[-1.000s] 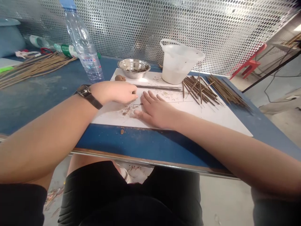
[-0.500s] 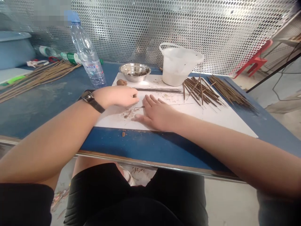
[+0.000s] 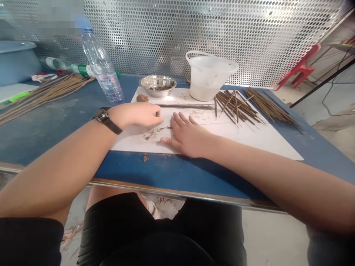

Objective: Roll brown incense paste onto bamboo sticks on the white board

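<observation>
My right hand lies flat on the white board, fingers spread. Under it runs a thin stick; a brown-coated end shows left of the fingers and the bare part reaches out to the right. My left hand, with a dark watch on the wrist, rests left of it, fingers curled in. Whatever those fingers may hold is hidden. Behind both hands lies a row of thin dark sticks. A brown clay-like lump sits behind my left hand, and brown crumbs lie between the hands.
A metal bowl and a white bucket stand at the board's back. Brown-coated sticks are piled right, beside another bundle. At left are a plastic bottle, long brown strands and a blue basin.
My right hand has slid slightly right and toward me over the thin stick. My left hand stays curled in nearly the same place.
</observation>
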`<action>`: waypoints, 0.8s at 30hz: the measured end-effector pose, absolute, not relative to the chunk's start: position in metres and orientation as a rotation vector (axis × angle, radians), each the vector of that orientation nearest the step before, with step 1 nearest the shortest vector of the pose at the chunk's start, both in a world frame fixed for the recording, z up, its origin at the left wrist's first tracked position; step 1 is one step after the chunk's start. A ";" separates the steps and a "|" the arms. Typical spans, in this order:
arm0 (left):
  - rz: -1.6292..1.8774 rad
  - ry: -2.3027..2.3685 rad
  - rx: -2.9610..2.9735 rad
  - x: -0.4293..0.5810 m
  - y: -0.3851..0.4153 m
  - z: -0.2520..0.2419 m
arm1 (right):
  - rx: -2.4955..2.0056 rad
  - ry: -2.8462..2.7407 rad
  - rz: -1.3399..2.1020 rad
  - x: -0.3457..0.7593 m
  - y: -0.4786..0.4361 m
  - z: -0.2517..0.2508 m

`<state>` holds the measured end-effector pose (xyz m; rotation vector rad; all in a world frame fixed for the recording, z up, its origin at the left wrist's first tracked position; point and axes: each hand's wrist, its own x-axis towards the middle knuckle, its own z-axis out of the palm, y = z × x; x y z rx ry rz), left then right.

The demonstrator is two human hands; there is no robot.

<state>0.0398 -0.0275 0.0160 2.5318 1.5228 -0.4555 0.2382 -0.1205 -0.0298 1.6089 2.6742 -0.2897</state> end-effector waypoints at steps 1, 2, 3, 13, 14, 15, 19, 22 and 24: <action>-0.453 1.520 2.538 0.040 -0.028 0.016 | 1.590 2.692 -0.287 0.241 -0.126 -0.031; -0.452 1.518 2.541 0.041 -0.028 0.016 | 1.577 2.700 -0.289 0.244 -0.134 -0.032; -0.452 1.519 2.542 0.042 -0.029 0.017 | 1.567 2.702 -0.295 0.245 -0.141 -0.032; -0.440 1.530 2.524 0.041 -0.023 0.016 | 1.616 2.681 -0.287 0.244 -0.114 -0.028; -0.439 1.530 2.523 0.040 -0.023 0.015 | 1.599 2.706 -0.286 0.246 -0.119 -0.029; -0.441 1.531 2.521 0.040 -0.022 0.015 | 1.584 2.718 -0.287 0.247 -0.125 -0.030; -0.455 1.522 2.521 0.041 -0.022 0.014 | 1.578 2.642 -0.304 0.246 -0.151 -0.029; -0.451 1.531 2.516 0.041 -0.023 0.015 | 1.598 2.619 -0.296 0.243 -0.141 -0.030; -0.445 1.540 2.506 0.040 -0.023 0.015 | 1.602 2.683 -0.288 0.244 -0.124 -0.032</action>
